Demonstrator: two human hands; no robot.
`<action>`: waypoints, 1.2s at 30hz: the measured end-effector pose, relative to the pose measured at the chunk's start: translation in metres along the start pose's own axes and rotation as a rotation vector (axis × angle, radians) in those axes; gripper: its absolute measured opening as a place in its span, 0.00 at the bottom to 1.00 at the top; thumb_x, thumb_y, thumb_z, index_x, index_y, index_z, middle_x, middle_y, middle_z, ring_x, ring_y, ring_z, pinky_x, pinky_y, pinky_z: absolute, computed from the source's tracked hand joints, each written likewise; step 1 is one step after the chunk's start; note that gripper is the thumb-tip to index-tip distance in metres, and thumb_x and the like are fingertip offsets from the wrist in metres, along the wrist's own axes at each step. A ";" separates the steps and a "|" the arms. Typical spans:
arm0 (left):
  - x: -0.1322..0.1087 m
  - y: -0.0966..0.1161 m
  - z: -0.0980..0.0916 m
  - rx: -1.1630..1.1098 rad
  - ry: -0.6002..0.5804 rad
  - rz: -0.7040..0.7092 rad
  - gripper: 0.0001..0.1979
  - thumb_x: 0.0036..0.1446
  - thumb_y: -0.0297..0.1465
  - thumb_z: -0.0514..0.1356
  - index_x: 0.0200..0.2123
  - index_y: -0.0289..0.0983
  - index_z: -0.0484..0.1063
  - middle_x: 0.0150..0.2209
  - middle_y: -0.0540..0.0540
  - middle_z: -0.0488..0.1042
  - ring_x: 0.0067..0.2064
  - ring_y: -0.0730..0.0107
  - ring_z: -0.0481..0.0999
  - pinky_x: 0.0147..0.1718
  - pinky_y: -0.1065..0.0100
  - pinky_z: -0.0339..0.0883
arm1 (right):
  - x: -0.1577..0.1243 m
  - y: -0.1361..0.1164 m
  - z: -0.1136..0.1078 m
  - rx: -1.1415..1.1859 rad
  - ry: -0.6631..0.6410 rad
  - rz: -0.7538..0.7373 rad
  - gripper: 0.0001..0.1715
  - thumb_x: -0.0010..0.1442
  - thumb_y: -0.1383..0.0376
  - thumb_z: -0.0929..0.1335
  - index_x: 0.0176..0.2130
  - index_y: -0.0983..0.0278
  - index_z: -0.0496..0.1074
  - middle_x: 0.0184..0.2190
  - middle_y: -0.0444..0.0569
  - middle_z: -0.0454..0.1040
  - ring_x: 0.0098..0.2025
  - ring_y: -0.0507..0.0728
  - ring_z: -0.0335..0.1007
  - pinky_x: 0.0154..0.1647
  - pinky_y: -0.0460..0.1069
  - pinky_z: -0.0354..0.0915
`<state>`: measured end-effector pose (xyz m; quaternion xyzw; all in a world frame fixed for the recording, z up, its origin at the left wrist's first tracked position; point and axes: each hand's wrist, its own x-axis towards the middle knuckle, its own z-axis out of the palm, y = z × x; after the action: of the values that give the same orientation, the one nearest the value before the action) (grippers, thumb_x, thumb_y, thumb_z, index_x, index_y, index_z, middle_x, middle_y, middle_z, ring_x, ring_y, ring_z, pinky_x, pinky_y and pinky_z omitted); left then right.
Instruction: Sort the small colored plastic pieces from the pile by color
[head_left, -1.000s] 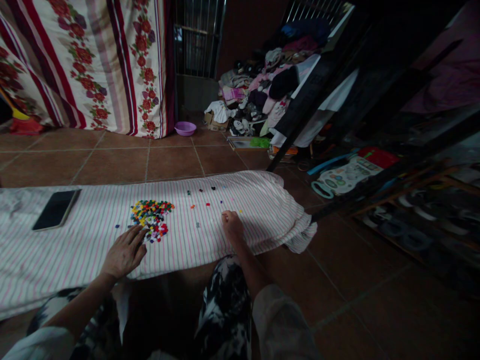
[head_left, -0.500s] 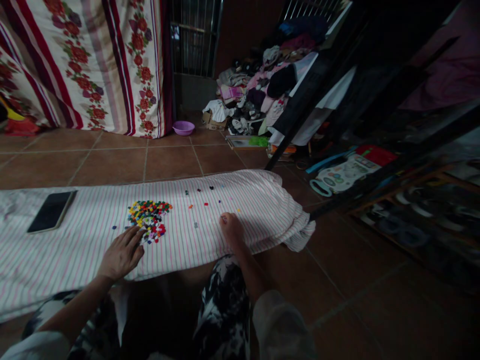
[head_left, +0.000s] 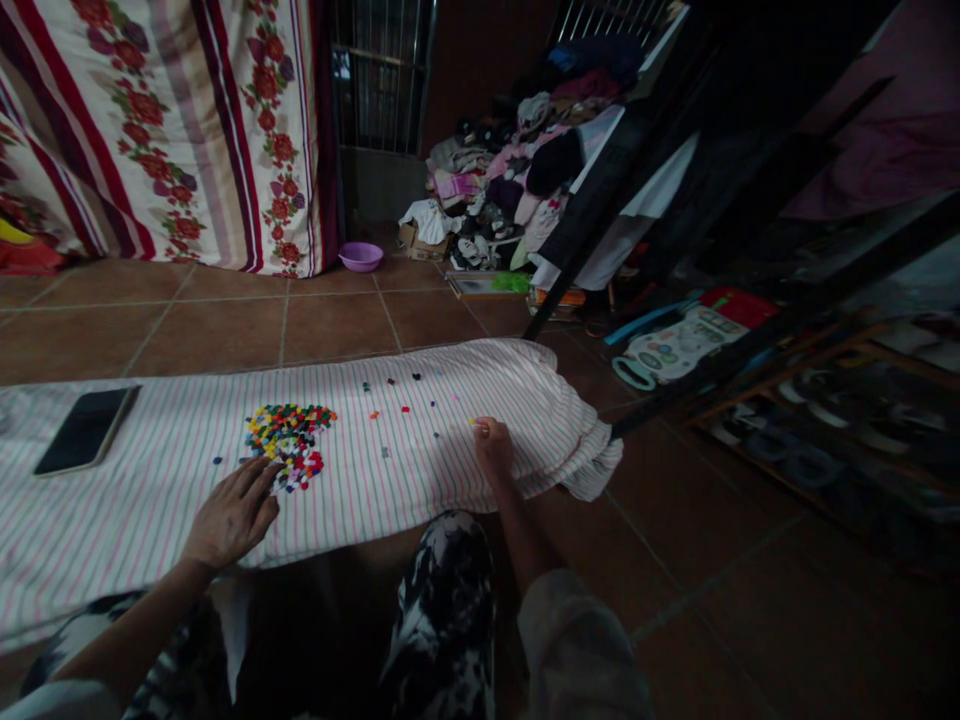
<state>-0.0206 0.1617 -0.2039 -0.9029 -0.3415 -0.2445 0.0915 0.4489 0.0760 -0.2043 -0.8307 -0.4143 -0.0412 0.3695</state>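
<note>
A striped pink and white cloth [head_left: 420,470] lies spread on the tiled floor. On it sits a pile of small coloured pieces [head_left: 287,435], and several loose pieces [head_left: 390,395] are scattered to its right. My left hand [head_left: 229,515] rests flat on the cloth with fingers spread, fingertips at the pile's near edge. My right hand [head_left: 493,447] is closed in a pinch on the cloth near a small yellow piece [head_left: 472,422]; what it holds, if anything, is too small to name.
A dark phone [head_left: 85,430] lies on the cloth's left end. Behind are a floral mattress [head_left: 165,130], a purple bowl [head_left: 361,257], a heap of clothes [head_left: 517,180], a toy [head_left: 679,345] and a dark shelf frame [head_left: 750,200] at the right.
My right hand has moved to the right across the cloth, toward the yellow piece. My left hand stays at the pile's edge. The view has shifted slightly.
</note>
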 end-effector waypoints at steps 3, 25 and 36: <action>0.000 0.000 0.000 0.020 -0.011 0.019 0.22 0.62 0.36 0.51 0.57 0.35 0.65 0.55 0.35 0.70 0.58 0.51 0.69 0.54 0.52 0.68 | 0.008 0.009 -0.002 -0.022 -0.054 -0.047 0.16 0.57 0.68 0.62 0.41 0.65 0.75 0.38 0.53 0.74 0.39 0.56 0.67 0.42 0.48 0.63; -0.001 -0.002 -0.001 0.023 -0.004 0.016 0.23 0.61 0.36 0.51 0.58 0.39 0.65 0.56 0.37 0.70 0.57 0.51 0.70 0.52 0.53 0.68 | 0.037 0.025 -0.007 -0.073 -0.152 -0.221 0.20 0.57 0.70 0.63 0.47 0.65 0.75 0.42 0.54 0.73 0.44 0.58 0.68 0.48 0.50 0.65; 0.000 0.000 -0.001 0.060 0.001 0.022 0.24 0.61 0.36 0.51 0.60 0.40 0.63 0.54 0.38 0.71 0.56 0.52 0.71 0.52 0.53 0.69 | 0.013 -0.005 0.007 -0.033 -0.372 -0.356 0.12 0.60 0.71 0.64 0.40 0.64 0.76 0.39 0.50 0.74 0.42 0.55 0.69 0.45 0.47 0.64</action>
<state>-0.0214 0.1616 -0.2026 -0.9034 -0.3386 -0.2335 0.1214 0.4522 0.0911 -0.2020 -0.7439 -0.6141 0.0413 0.2604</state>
